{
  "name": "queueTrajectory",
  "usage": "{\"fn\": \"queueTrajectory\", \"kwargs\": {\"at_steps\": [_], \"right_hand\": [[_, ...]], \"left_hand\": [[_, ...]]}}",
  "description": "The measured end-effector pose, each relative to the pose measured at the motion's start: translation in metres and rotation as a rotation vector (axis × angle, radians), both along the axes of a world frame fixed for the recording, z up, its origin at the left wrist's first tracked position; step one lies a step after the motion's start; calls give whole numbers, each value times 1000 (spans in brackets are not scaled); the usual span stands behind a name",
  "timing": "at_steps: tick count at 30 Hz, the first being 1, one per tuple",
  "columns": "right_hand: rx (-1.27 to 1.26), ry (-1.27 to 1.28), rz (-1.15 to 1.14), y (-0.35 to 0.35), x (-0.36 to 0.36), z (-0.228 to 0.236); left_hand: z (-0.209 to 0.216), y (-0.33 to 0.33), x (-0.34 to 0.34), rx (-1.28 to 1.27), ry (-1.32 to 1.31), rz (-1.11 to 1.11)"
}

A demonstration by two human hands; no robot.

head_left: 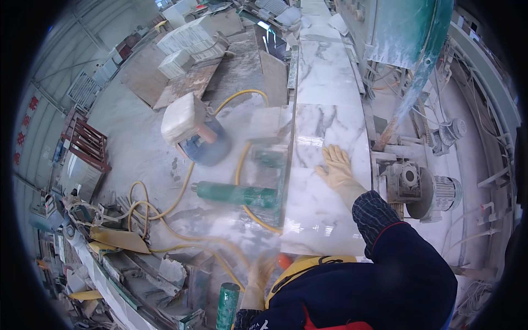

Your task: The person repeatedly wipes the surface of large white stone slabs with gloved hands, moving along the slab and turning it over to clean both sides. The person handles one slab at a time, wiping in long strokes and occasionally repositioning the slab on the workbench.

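My right hand (pixel 335 169), in a pale yellow rubber glove, lies flat with fingers spread on a glossy white marble slab (pixel 324 212) with grey veins. More marble slabs (pixel 327 71) follow in line beyond it. My left hand (pixel 256 283), gloved alike, hangs low beside the slab's near end. Its fingers are hazy, so what they grip, if anything, does not show. Close by it are an orange-red round-ended object (pixel 284 261) and a yellow hose (pixel 230 270). A yellow apron (pixel 308 269) covers my front.
Left of the slabs, a green roller (pixel 236 194) juts out. Farther off stands a blue bucket-like container (pixel 206 146) with a whitish wrapped block (pixel 182 118) on top. To the right are a motor (pixel 440 195) and a green machine housing (pixel 404 33). Scrap pieces (pixel 170 272) lie at lower left.
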State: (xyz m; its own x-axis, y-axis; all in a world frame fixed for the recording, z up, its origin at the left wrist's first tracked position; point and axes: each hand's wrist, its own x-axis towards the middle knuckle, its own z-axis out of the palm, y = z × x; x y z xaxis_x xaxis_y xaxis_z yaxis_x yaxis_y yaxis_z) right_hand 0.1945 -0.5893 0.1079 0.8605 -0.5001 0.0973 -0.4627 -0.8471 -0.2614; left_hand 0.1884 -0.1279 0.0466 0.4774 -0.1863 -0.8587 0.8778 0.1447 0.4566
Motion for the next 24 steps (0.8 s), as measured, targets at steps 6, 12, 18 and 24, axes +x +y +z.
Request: {"fn": "queueTrajectory", "kwargs": {"at_steps": [6, 12, 18, 24], "right_hand": [[-30, -9, 6, -4, 1, -4], [-64, -3, -5, -6, 5, -6], [-68, -32, -1, -10, 7, -9], [-54, 3, -20, -16, 12, -14]], "left_hand": [[-42, 74, -41, 156, -15, 237], [-64, 113, -62, 286, -70, 301], [-65, 128, -73, 322, -54, 284], [-64, 145, -88, 355, -30, 285]]}}
